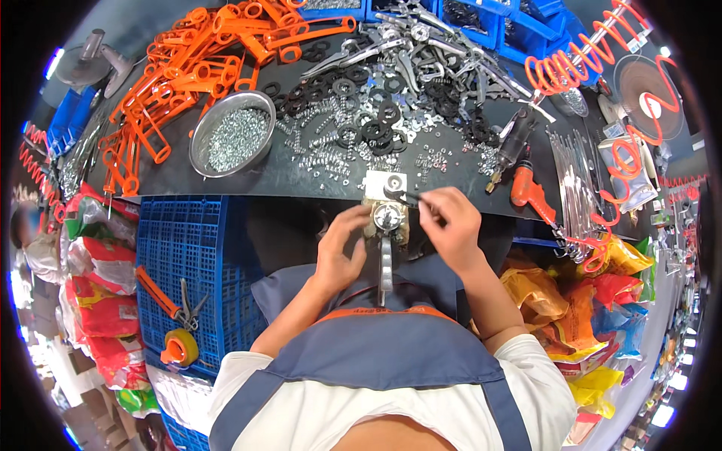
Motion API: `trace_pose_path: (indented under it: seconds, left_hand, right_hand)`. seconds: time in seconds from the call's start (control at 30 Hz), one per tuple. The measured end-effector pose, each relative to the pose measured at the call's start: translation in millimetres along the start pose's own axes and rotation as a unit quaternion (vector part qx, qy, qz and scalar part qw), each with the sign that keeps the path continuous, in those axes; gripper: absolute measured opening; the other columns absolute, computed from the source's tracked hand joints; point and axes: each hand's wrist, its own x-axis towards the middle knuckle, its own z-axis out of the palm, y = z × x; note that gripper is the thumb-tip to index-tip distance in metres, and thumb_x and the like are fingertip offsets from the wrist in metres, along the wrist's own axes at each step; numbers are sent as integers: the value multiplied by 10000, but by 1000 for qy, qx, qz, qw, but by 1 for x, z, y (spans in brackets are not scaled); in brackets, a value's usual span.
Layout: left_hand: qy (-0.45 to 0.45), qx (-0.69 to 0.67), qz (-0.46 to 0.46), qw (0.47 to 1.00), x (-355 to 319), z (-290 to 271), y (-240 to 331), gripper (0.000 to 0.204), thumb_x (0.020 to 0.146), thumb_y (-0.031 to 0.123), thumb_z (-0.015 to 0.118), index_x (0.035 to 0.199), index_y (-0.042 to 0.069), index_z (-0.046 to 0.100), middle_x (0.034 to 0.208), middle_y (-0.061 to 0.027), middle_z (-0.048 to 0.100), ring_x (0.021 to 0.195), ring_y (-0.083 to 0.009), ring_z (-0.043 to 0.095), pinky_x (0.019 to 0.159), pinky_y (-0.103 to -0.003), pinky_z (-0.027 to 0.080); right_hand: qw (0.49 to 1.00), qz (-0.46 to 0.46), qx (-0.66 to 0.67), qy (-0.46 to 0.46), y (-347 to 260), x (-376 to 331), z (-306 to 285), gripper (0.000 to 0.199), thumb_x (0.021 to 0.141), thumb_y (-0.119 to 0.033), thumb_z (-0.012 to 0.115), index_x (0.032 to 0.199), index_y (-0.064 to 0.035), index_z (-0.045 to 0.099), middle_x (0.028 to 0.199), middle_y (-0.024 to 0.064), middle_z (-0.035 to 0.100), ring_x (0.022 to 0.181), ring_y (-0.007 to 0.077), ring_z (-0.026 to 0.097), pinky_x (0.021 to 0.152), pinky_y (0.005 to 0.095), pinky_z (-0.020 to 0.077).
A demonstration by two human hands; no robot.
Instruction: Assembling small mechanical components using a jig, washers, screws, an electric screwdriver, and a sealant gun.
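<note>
Steadying a small round metal part [388,217] on the fixture [385,186] at the bench edge, left hand [340,248] curling against it from eight o'clock; pinching a thin dark tool [412,197] in right hand [450,225], tip angling toward ten o'clock; keeping steel bowl of screws [232,135] reachable at ten o'clock

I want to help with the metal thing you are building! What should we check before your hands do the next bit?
1. Left hand steadies the round metal part: ok, it touches its side.
2. Right hand grips the thin dark tool: ok, pinched in the fingers.
3. Tool tip meets the small block: cannot tell, too small.
4. Bowl of small silver pieces is upright: ok.
5. Black rings lie on the bench: ok, scattered behind the block.
</note>
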Motion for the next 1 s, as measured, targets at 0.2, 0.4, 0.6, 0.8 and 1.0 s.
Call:
trace_pose_path:
  seconds: [0.2,0.4,0.6,0.8,1.0]
  left_hand:
    - [28,101,92,990,16,16,0,366,679,-88,682,1028,15,648,1145,-175,566,1007,-316,582,828,-362,495]
    - [41,104,76,991,15,16,-3,276,680,-67,703,946,-2,665,1103,-172,589,961,-308,608,781,-354,522]
    - [22,187,99,977,15,8,-5,257,643,-54,674,893,-2,646,1054,-156,623,1045,-332,578,823,-377,484]
    - [20,86,75,993,15,16,-7,210,685,-28,679,883,-16,610,1066,-160,621,1071,-337,574,930,-432,442]
    - [-24,215,125,968,21,8,-3,185,705,-26,686,872,-10,610,1082,-158,622,1063,-339,585,989,-485,396]
  right_hand:
    - [932,-266,-233,-80,-22,-13,12,214,656,-96,592,837,16,621,750,57,523,650,176,507,536,279,422]
    - [942,-272,-184,-71,-6,-16,24,224,666,-107,586,851,14,620,759,56,524,687,186,513,566,286,427]
    - [992,-118,-12,-35,-6,-16,19,294,655,52,684,938,7,618,964,124,550,821,291,563,701,355,485]
    - [996,-64,16,-57,5,-28,23,295,649,39,687,935,15,617,975,127,559,866,309,573,728,367,493]
    - [991,-103,-63,-54,3,-27,25,320,611,13,696,922,20,622,958,121,582,881,306,570,745,368,496]
